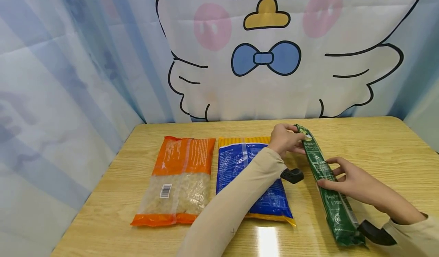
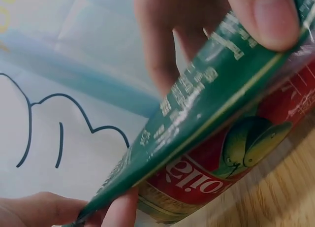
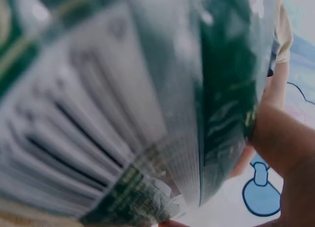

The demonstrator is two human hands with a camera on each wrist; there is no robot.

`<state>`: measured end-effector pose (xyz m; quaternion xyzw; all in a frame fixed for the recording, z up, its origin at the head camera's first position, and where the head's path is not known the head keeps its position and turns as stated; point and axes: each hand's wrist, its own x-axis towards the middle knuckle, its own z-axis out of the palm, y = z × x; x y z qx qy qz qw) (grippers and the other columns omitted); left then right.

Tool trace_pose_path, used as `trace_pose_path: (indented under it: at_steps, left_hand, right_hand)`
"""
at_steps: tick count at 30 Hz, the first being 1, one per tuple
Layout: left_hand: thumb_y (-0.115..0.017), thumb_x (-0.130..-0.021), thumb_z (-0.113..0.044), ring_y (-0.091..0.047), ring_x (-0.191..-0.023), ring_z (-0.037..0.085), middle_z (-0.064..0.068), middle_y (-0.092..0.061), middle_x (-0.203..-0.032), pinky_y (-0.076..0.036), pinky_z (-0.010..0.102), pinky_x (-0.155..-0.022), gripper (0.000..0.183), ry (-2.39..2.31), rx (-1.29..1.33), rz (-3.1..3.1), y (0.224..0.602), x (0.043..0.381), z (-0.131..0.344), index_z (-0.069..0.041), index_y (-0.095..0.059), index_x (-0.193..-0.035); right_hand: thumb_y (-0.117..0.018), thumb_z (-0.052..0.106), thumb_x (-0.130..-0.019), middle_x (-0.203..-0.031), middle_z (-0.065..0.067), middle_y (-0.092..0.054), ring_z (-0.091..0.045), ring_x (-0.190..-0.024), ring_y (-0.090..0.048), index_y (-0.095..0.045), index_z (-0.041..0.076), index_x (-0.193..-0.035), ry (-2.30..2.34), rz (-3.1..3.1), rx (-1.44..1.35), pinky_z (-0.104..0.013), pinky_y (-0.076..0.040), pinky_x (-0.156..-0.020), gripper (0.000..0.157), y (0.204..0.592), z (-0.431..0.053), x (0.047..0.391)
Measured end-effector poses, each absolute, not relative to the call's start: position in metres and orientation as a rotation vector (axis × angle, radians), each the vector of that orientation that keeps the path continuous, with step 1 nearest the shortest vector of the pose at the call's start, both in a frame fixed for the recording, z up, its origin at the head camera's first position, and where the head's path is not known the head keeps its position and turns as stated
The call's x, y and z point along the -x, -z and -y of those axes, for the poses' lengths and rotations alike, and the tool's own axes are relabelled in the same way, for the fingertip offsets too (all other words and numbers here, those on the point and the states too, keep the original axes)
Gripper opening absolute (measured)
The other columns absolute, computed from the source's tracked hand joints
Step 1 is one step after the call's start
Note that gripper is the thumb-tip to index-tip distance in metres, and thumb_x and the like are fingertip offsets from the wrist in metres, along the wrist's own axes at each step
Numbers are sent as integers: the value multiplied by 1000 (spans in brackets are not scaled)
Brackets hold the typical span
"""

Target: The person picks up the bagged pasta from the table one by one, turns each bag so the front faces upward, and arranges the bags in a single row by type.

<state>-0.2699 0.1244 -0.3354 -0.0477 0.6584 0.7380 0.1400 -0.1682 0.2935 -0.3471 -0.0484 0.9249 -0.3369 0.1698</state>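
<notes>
A green plastic package [image 1: 324,173] stands tilted on its narrow edge at the right of the table, slanting from back to front. My left hand [image 1: 286,138] pinches its far end between thumb and fingers. Around its middle, my right hand [image 1: 353,179] grips it, thumb on the near side and fingers behind. In the left wrist view, the package [image 2: 197,109] also shows a red panel with a picture of green fruit. A striped barcode panel on the package [image 3: 98,104] fills much of the right wrist view, blurred.
On the wooden table [image 1: 113,203], an orange bag with a clear window [image 1: 186,158] lies flat at left. Beside it lies a blue and yellow bag [image 1: 229,165], partly hidden under my left forearm. A printed curtain [image 1: 267,93] hangs behind the table's back edge.
</notes>
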Motion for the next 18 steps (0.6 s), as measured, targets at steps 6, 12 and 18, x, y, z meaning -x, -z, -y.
trace_pose_path:
  at_steps: [6,12,18]
  left_hand:
    - [-71,-85,6,-72,-78,42,20,-69,-78,-58,56,-76,20,-2150,120,-1879,333,270,-120,-7,-61,-97]
    - [-73,-86,1,-72,-81,41,15,-68,-76,-60,52,-71,20,-2195,25,-1790,329,270,-111,-9,-61,-98]
    - [-77,-87,-13,-69,-98,44,16,-73,-89,-59,52,-77,22,-2117,-138,-1718,329,269,-89,-8,-63,-103]
  right_hand:
    - [-64,35,-97,-123,-34,-53,-36,-103,-65,-16,-17,-147,1080,-2597,123,-43,-59,-74,87,345,-290,169]
    - [-65,33,-97,-130,-39,-48,-47,-112,-60,-16,-14,-150,1161,-2596,130,-47,-59,-78,86,343,-293,168]
    - [-64,32,-98,-135,-42,-42,-57,-120,-50,-17,-11,-151,1182,-2612,153,-49,-58,-79,83,338,-297,166]
